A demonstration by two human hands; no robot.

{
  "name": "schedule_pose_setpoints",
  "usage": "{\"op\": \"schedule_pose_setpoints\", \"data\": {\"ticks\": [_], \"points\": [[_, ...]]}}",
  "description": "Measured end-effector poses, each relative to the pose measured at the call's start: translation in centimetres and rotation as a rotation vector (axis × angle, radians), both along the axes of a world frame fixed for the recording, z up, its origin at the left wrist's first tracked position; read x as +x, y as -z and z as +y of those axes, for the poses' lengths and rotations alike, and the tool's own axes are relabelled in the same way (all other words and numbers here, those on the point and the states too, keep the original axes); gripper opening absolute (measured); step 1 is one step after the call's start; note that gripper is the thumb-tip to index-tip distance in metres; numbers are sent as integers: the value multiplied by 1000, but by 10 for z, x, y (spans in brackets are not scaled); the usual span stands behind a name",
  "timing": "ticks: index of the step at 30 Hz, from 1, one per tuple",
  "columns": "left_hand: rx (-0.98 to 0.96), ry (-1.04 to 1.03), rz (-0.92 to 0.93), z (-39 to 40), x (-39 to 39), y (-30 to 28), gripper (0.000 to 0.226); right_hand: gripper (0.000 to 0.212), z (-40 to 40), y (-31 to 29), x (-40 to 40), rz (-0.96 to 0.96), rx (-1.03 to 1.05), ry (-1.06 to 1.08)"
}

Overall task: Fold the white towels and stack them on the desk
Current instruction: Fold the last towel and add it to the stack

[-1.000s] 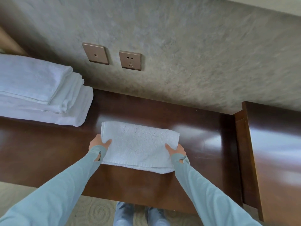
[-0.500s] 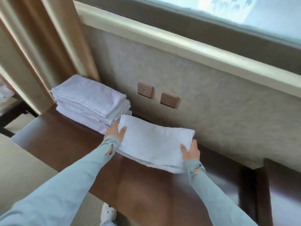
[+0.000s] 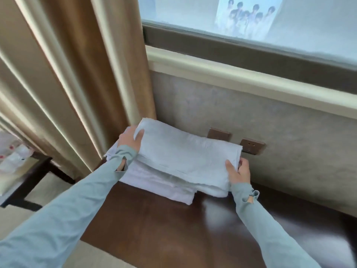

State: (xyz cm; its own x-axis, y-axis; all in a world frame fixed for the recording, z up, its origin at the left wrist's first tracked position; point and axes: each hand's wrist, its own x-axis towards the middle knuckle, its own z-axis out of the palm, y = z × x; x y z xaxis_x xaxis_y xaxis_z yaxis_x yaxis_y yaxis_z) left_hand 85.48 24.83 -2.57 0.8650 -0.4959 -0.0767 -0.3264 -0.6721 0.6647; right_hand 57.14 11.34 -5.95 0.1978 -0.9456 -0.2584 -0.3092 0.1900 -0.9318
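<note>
We see tan curtain (image 3: 77,74) at left, window (image 3: 251,20) above, two brown wall plates (image 3: 218,134) on grey wall (image 3: 289,142).

Folded towel (image 3: 185,159) sits at frame centre on top of the towel stack (image 3: 154,182), which rests on the surface (image 3: 154,229) against the wall. Left hand (image 3: 129,140) is at the towel's left end, right hand (image 3: 238,171) at its right end. 2 wall plates (image 3: 219,134) lie behind the towel, right of centre. Curtain (image 3: 77,74) fills the upper left; window (image 3: 251,26) upper right.
</note>
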Motion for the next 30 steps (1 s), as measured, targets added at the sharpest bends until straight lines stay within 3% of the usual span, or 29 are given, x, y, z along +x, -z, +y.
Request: {"op": "schedule_pose_setpoints", "data": {"ticks": [5,8,11,14,21,25,30], "points": [[-37,52,-48,3,89,-3,29,37,12,-8,83,-24,-33,52],[-24,41,6,8,108,14,33,39,11,5,109,79,-18,24],[178,84,157,23,115,54,38,41,14,31,115,288,124,-10],[379,161,183,33,118,77,41,43,19,45,113,358,228,-29],[291,100,126,35,126,84,33,45,18,47,116,380,138,-112],[370,74,194,36,124,87,36,48,17,50,120,436,172,-125],[443,198,-105,7,115,69,53,54,19,52,120,391,70,5]]}}
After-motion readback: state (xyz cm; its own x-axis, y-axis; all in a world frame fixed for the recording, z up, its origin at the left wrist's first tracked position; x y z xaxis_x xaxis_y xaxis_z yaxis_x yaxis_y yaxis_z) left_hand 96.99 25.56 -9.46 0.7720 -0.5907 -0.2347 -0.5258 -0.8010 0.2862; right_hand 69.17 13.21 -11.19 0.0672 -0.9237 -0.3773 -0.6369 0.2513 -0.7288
